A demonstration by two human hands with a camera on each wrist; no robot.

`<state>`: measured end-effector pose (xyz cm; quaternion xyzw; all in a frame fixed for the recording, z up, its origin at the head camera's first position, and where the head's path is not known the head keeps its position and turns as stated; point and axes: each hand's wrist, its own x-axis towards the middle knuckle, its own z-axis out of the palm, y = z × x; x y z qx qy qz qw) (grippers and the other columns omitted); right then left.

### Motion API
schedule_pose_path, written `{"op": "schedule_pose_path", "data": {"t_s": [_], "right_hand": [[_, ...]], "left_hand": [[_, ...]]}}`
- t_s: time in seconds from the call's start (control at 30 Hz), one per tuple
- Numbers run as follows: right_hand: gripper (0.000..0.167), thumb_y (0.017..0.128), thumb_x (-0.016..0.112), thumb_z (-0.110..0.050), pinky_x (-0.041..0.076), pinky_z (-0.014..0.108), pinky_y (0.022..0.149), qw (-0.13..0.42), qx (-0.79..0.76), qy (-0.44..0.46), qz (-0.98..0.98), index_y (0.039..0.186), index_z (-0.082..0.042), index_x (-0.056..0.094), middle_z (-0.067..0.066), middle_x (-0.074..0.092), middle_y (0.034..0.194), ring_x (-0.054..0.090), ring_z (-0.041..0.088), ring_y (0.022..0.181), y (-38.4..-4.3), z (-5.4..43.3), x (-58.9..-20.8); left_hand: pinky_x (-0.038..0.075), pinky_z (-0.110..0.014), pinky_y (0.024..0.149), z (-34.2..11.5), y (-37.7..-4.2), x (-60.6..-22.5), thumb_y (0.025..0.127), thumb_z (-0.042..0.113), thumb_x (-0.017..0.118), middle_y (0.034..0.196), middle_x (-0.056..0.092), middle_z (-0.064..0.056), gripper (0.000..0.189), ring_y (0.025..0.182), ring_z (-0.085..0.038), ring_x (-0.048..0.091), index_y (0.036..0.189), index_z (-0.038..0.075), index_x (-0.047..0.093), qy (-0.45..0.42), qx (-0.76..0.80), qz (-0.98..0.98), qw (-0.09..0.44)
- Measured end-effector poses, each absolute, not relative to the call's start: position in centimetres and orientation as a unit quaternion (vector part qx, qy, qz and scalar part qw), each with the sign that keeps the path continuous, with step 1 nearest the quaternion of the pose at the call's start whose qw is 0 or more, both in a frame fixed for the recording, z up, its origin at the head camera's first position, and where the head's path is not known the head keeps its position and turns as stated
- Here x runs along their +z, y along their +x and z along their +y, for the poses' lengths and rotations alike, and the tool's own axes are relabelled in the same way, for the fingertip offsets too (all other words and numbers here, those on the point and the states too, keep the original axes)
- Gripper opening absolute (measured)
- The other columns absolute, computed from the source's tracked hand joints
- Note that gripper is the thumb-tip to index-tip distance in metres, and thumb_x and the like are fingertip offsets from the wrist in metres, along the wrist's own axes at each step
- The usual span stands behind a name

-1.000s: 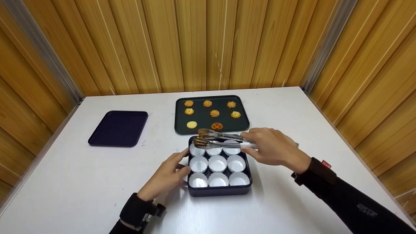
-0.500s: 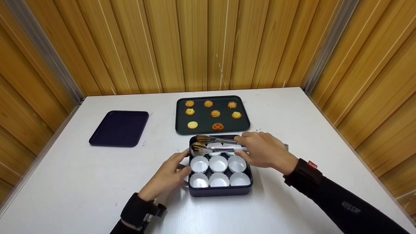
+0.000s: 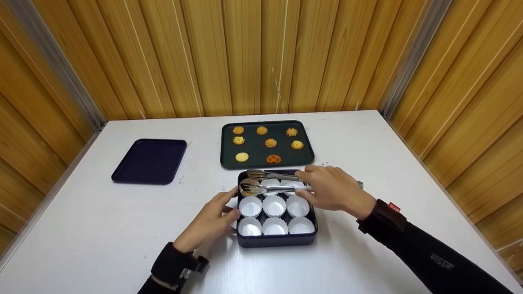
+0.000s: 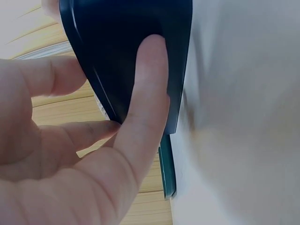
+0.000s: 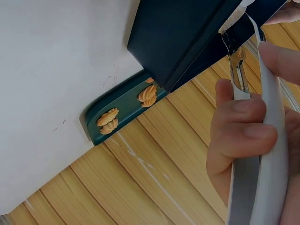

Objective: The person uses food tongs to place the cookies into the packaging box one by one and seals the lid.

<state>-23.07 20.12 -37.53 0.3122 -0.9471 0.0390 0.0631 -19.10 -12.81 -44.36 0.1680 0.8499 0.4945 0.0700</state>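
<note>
My right hand (image 3: 333,185) grips a pair of metal tongs (image 3: 282,188) with pale handle grips. Their tips are spread apart over the back-left corner of a dark box (image 3: 278,240). A brown cookie (image 3: 247,192) lies under the tips in the back-left paper cup, partly hidden by them. Rows of white paper cups (image 3: 274,206) fill the box. The fingers of my left hand (image 3: 208,220) touch the box's left wall. One finger lies along the dark wall (image 4: 117,37) in the left wrist view.
A dark green tray (image 3: 255,149) with several spaced-out cookies, including a pretzel-shaped one (image 3: 273,159), stands just behind the box. To the left lies a dark purple tray (image 3: 150,161). Wood-patterned walls (image 3: 245,57) border the white table (image 3: 102,228).
My right hand has lowered the tongs leftward into the back-left cup. Their tips now stand slightly wider, and the cookie lies in the cup. My left hand has stayed at the box.
</note>
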Motion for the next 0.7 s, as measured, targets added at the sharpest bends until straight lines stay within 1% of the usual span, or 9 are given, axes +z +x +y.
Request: {"op": "schedule_pose_path", "data": {"t_s": [0.07, 0.1, 0.2, 0.27, 0.33, 0.43, 0.53, 0.63, 0.7], "right_hand": [[0.047, 0.101, 0.071, -0.037, 0.062, 0.048, 0.079, 0.055, 0.062, 0.314, -0.946, 0.137, -0.008, 0.071, 0.011, 0.072, 0.117, 0.071, 0.025, 0.094, -23.3, 20.7, -36.9], [0.046, 0.101, 0.071, -0.037, 0.061, 0.047, 0.079, 0.049, 0.077, 0.312, -0.946, 0.137, -0.009, 0.071, 0.010, 0.072, 0.116, 0.070, 0.025, 0.093, -23.4, 21.1, -36.5], [0.041, 0.102, 0.070, -0.035, 0.057, 0.042, 0.071, 0.041, 0.123, 0.289, -0.948, 0.136, -0.013, 0.073, 0.006, 0.072, 0.108, 0.065, 0.021, 0.085, -24.4, 22.8, -35.1], [0.032, 0.102, 0.069, -0.035, 0.051, 0.037, 0.065, 0.050, 0.136, 0.258, -0.955, 0.127, -0.016, 0.076, 0.004, 0.069, 0.098, 0.060, 0.020, 0.078, -25.6, 24.1, -34.5], [0.024, 0.103, 0.068, -0.034, 0.046, 0.036, 0.061, 0.064, 0.132, 0.221, -0.964, 0.116, -0.015, 0.076, 0.004, 0.064, 0.090, 0.056, 0.021, 0.074, -27.0, 25.4, -34.3], [0.023, 0.102, 0.066, -0.034, 0.042, 0.038, 0.060, 0.072, 0.115, 0.166, -0.977, 0.105, -0.011, 0.072, 0.007, 0.059, 0.085, 0.054, 0.024, 0.073, -29.1, 27.1, -35.0], [0.030, 0.102, 0.064, -0.035, 0.045, 0.043, 0.064, 0.050, 0.110, 0.128, -0.984, 0.111, -0.007, 0.073, 0.013, 0.061, 0.090, 0.055, 0.029, 0.077, -30.6, 28.2, -36.1], [0.043, 0.101, 0.063, -0.037, 0.051, 0.052, 0.073, 0.026, 0.111, 0.105, -0.988, 0.126, -0.004, 0.073, 0.022, 0.069, 0.109, 0.062, 0.036, 0.090, -31.5, 28.6, -37.3], [0.047, 0.101, 0.062, -0.038, 0.053, 0.058, 0.079, 0.020, 0.112, 0.095, -0.989, 0.131, -0.003, 0.072, 0.025, 0.069, 0.119, 0.063, 0.040, 0.097, -31.8, 28.6, -37.8]], "left_hand": [[0.062, -0.039, 0.089, -12.8, -19.0, -44.3, 0.102, 0.013, 0.064, 0.155, 0.051, -0.021, 0.068, 0.120, -0.037, 0.067, 0.164, 0.005, 0.038, 0.167, 0.497, 0.848, 0.073], [0.062, -0.038, 0.088, -12.8, -19.0, -44.3, 0.102, 0.014, 0.064, 0.155, 0.050, -0.021, 0.068, 0.121, -0.037, 0.067, 0.164, 0.005, 0.038, 0.167, 0.498, 0.847, 0.075], [0.062, -0.037, 0.088, -12.7, -19.0, -44.2, 0.103, 0.015, 0.063, 0.155, 0.050, -0.022, 0.068, 0.122, -0.037, 0.067, 0.165, 0.004, 0.037, 0.169, 0.500, 0.846, 0.080], [0.062, -0.037, 0.089, -12.7, -19.0, -44.2, 0.103, 0.015, 0.063, 0.156, 0.049, -0.022, 0.068, 0.122, -0.037, 0.067, 0.165, 0.004, 0.036, 0.169, 0.500, 0.846, 0.081], [0.062, -0.036, 0.089, -12.7, -19.0, -44.2, 0.103, 0.015, 0.063, 0.156, 0.049, -0.021, 0.068, 0.122, -0.037, 0.066, 0.165, 0.004, 0.036, 0.167, 0.501, 0.846, 0.082], [0.063, -0.035, 0.087, -12.8, -19.0, -44.3, 0.103, 0.015, 0.063, 0.156, 0.049, -0.021, 0.068, 0.123, -0.038, 0.066, 0.165, 0.005, 0.036, 0.163, 0.504, 0.844, 0.084], [0.064, -0.035, 0.084, -12.9, -19.0, -44.3, 0.103, 0.014, 0.063, 0.156, 0.048, -0.022, 0.068, 0.123, -0.039, 0.065, 0.165, 0.005, 0.036, 0.160, 0.510, 0.841, 0.085], [0.063, -0.038, 0.086, -12.9, -19.1, -44.4, 0.103, 0.014, 0.064, 0.156, 0.049, -0.022, 0.067, 0.123, -0.039, 0.066, 0.164, 0.005, 0.037, 0.162, 0.505, 0.844, 0.081], [0.062, -0.040, 0.090, -12.9, -19.1, -44.3, 0.103, 0.015, 0.064, 0.156, 0.050, -0.021, 0.067, 0.122, -0.038, 0.066, 0.164, 0.005, 0.038, 0.164, 0.497, 0.848, 0.077]]}}
